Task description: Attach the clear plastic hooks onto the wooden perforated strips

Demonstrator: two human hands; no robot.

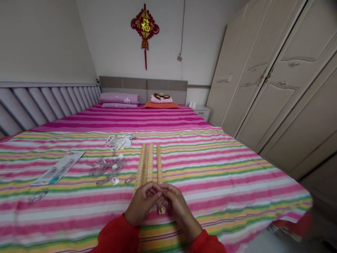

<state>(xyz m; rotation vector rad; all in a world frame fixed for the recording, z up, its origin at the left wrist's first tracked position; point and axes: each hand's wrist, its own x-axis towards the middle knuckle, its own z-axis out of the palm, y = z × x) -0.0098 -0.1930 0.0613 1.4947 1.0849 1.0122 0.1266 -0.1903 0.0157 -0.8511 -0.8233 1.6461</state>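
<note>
Left hand (143,203) and right hand (179,207) close together, fingertips pinching something tiny, too small to tell. Right over the near ends of the wooden strips (149,163), flat on the striped bed (237,182). Little clear clips (109,168) near, easy to reach.

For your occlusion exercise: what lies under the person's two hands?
Three perforated wooden strips run under the left hand and right hand, lying on the striped sheet. One strip end shows below the fingers. What the fingers pinch is covered.
</note>
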